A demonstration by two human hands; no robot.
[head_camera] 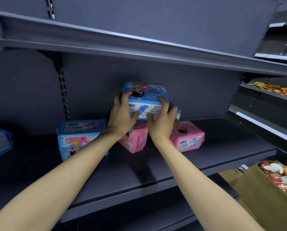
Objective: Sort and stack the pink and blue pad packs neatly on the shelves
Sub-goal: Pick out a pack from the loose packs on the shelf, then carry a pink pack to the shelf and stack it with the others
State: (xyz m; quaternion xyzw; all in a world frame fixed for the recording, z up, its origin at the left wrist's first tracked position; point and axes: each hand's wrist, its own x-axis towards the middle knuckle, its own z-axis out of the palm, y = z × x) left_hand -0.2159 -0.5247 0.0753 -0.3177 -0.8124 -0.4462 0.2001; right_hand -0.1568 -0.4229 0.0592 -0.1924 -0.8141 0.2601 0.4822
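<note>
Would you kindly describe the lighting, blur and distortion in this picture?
Head view: dim, the dark grey metal shelf underlit; wide-angle lens bows the shelf edges; the blue plastic pad pack gripped by left hand and right hand is softly blurred, print unreadable; soft arm shadows on the shelf.

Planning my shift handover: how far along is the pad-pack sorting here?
Done: little; no neat stack shows yet. In hand: the left hand and right hand grip a blue pad pack above the pink ones. Left: the tilted pink pack, the flat pink pack and the standing blue pack sit unstacked on the shelf.
</note>
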